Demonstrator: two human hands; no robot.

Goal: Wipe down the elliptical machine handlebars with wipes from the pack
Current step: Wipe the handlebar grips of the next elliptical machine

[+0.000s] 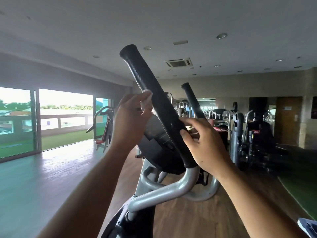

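Observation:
A long black foam handlebar (151, 93) of the elliptical rises slanting up and left at the centre of the head view. My left hand (132, 115) holds a white wipe (147, 98) against the bar's left side at about mid-height. My right hand (204, 143) grips the lower part of the same bar, thumb in front and fingers behind. A second black handlebar (193, 102) stands farther back to the right. The machine's dark console (154, 138) sits behind the near bar. The wipe pack is not clearly visible.
Grey metal tubes (171, 189) curve below the grips. Other gym machines (248, 133) crowd the right side of the room. A red and grey machine (104, 127) stands by the glass doors (65, 117) at left. A blue object (308, 227) shows at the bottom right corner.

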